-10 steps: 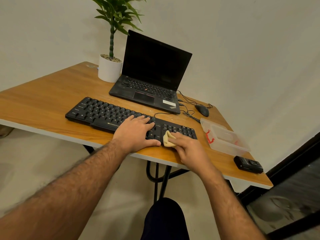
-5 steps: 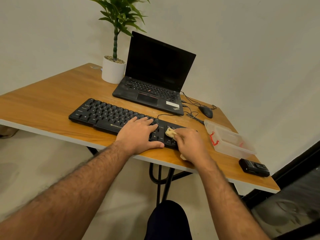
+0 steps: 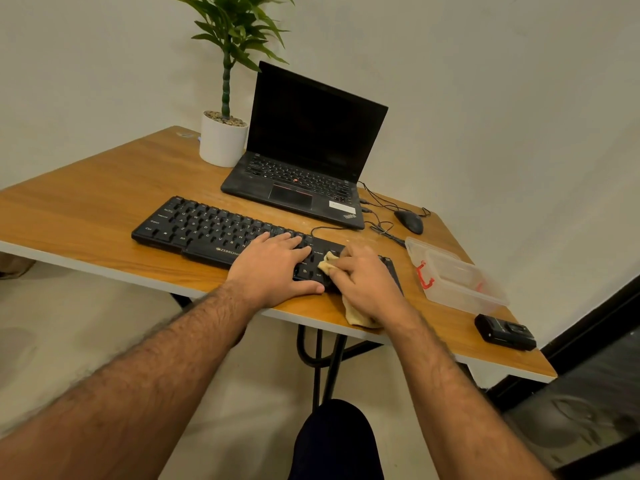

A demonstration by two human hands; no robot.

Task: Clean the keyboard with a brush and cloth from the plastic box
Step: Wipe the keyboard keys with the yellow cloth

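A black keyboard (image 3: pixel 207 228) lies along the front of the wooden table (image 3: pixel 86 202). My left hand (image 3: pixel 273 268) rests flat on its right-of-centre keys, fingers straight. My right hand (image 3: pixel 363 282) grips a beige cloth (image 3: pixel 360 315) and presses it on the keyboard's right end. One tip of the cloth shows ahead of the fingers and a tail hangs out behind the palm. A clear plastic box (image 3: pixel 460 282) with a red latch stands to the right of the keyboard. No brush is in sight.
An open black laptop (image 3: pixel 304 150) stands behind the keyboard, with a potted plant (image 3: pixel 223 133) to its left. A black mouse (image 3: pixel 410 221) and cables lie behind the box. A small black device (image 3: pixel 504 332) sits near the table's right front edge.
My right hand has carried the cloth from the keyboard's front edge up onto its right-hand keys. My left hand has stayed in place. The camera view has shifted slightly.
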